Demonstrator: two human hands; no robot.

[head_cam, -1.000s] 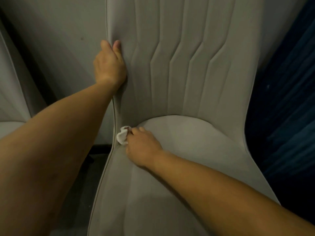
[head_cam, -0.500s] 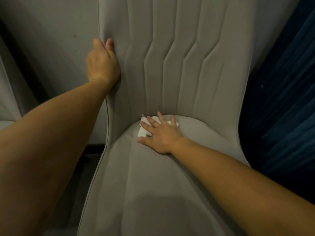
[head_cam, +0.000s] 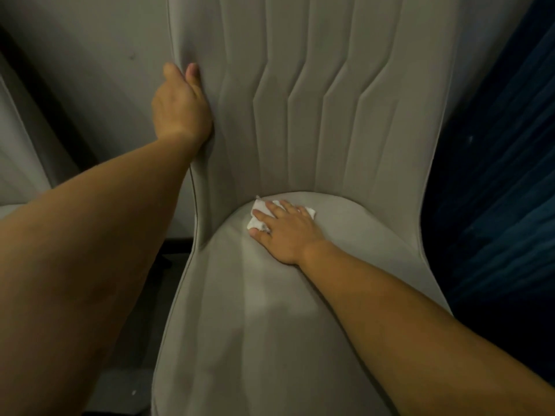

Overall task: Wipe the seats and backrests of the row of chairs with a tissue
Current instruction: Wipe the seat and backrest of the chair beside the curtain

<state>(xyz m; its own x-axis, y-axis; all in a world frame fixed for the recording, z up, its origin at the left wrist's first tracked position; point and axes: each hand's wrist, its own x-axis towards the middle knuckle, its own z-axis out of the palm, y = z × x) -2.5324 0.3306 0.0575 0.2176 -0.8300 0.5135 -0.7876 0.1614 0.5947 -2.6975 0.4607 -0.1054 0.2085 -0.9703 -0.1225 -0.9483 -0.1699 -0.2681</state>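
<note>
Since a second ago, the tissue (head_cam: pixel 260 217) has slid from the left edge of the seat (head_cam: pixel 270 310) to the back middle, right where the seat meets the backrest (head_cam: pixel 315 100). It used to be bunched up small. Now it lies spread flat.

It is thin, soft and very light, so it will likely crumple or tear if rubbed too hard. I think a flat hand on top works best, pushing gently so it glides on the cloth.

That is how the right hand (head_cam: pixel 288 232) lies now: fingers straight and spread a little, pressing the tissue down, not wrapped around it.

Over on the left, the left hand (head_cam: pixel 180 106) holds the edge of the backrest. Its thumb sits on the front and its fingers bend around behind, where I cannot see them.

Another pale chair (head_cam: pixel 15 163) peeks in at the far left. A dark blue curtain (head_cam: pixel 495 175) hangs on the right. Nothing sits on the seat to block the wiping, though the deep crease at the back may be hard to reach.
</note>
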